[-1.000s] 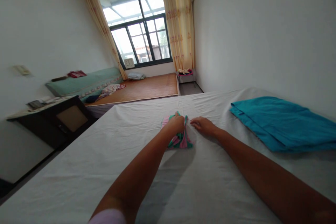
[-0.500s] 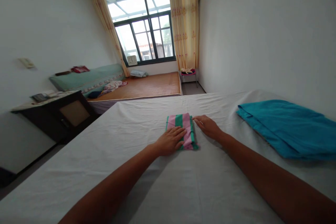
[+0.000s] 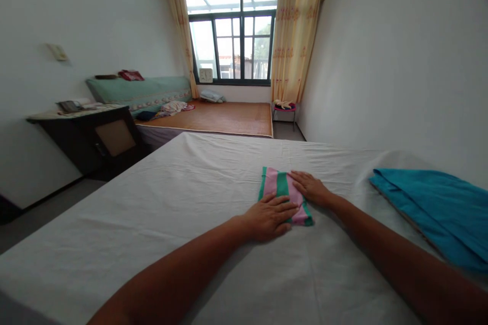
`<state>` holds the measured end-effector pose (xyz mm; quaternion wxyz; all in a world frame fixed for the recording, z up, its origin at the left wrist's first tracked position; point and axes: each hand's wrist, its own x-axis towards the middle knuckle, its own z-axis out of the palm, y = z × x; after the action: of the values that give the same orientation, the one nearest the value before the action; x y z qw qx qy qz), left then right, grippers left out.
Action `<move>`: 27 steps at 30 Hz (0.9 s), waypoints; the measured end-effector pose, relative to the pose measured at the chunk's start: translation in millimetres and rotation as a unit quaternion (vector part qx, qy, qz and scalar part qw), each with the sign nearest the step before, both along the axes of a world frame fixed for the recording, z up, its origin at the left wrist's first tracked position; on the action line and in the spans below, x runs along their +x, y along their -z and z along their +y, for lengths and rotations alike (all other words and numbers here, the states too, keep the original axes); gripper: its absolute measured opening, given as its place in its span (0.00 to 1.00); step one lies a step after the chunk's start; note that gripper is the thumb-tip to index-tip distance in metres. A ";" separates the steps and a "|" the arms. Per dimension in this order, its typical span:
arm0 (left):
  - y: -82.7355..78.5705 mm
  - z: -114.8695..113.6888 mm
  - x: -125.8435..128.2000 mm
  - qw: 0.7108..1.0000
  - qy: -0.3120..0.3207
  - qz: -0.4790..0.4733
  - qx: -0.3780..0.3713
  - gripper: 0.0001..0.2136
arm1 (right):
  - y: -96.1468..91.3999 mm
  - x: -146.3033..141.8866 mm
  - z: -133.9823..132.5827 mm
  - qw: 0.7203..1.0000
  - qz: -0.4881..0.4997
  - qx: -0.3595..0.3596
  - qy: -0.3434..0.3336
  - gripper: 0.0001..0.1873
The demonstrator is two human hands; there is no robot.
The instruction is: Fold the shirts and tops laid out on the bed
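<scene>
Presently, the folded striped cloth [image 3: 282, 184] lies a little right of the centre of the frame, flat on the white sheet [image 3: 152, 213], and it is placed between and under the two hands of the person. Its stripes are pink and green, and they run from the upper edge of the cloth toward the lower right.

The left hand [image 3: 269, 216] comes from the lower left of the frame. It is open, with the palm down and the fingers stretched toward the right, and it covers the lower left part of the cloth. The right hand [image 3: 310, 188] comes from the lower right. It is also open and rather flat, and its fingers lie over the upper right edge of the cloth, while the rest of this hand is outside it, on the right. Neither hand is closed around the fabric. Between the fingers of both hands, the middle green stripe can be seen.

At the right edge of the frame, a blue cloth [image 3: 438, 210] lies folded on the same sheet, well apart from the right hand.
</scene>
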<state>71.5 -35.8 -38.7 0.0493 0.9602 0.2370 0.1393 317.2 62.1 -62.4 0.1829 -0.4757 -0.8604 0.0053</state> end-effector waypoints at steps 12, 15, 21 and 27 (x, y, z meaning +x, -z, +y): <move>0.1 -2.5 0.7 1.000 -0.009 0.004 0.018 0.25 | -47.5 -114.9 48.1 0.997 0.006 -0.048 0.061 0.17; -0.3 -3.1 0.6 1.000 -0.009 0.006 0.014 0.25 | -49.5 -117.0 55.6 0.995 0.029 -0.040 0.083 0.15; -2.3 -2.5 0.9 1.000 -0.008 -0.008 0.008 0.25 | -59.9 -96.9 45.8 0.994 0.067 -0.048 0.072 0.16; -6.3 2.6 3.2 0.996 0.079 -0.042 -0.031 0.23 | -34.8 -89.0 -3.5 0.977 0.060 -0.062 -0.195 0.24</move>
<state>74.7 -33.1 -32.5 0.1001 0.9672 0.1628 0.1676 228.2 58.6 -27.6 0.2000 -0.3083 -0.9219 0.1228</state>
